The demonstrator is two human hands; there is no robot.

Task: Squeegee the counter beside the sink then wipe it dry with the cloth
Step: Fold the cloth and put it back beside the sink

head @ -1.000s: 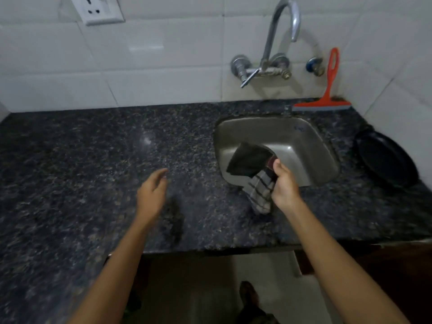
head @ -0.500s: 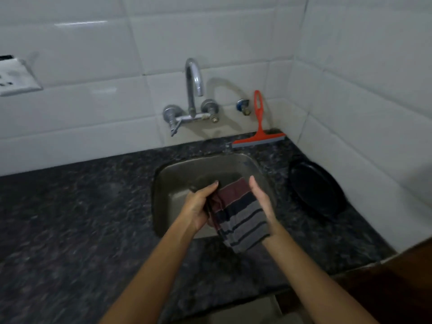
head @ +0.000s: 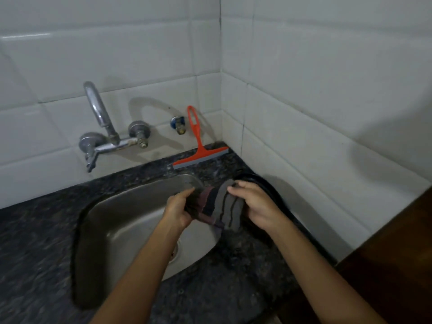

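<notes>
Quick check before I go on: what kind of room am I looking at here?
Most likely a small home kitchen corner: a steel sink set in a dark speckled stone counter, a wall-mounted tap on white tiles, and a black pan beside the sink.

Glossy white wall tiles [head: 145, 57] meet in a corner [head: 220, 90] above the dark speckled stone tabletop [head: 35, 242], a chrome wall tap [head: 102, 127] casts soft shadows, and dark brown wood panelling [head: 397, 265] stands at the right.
</notes>
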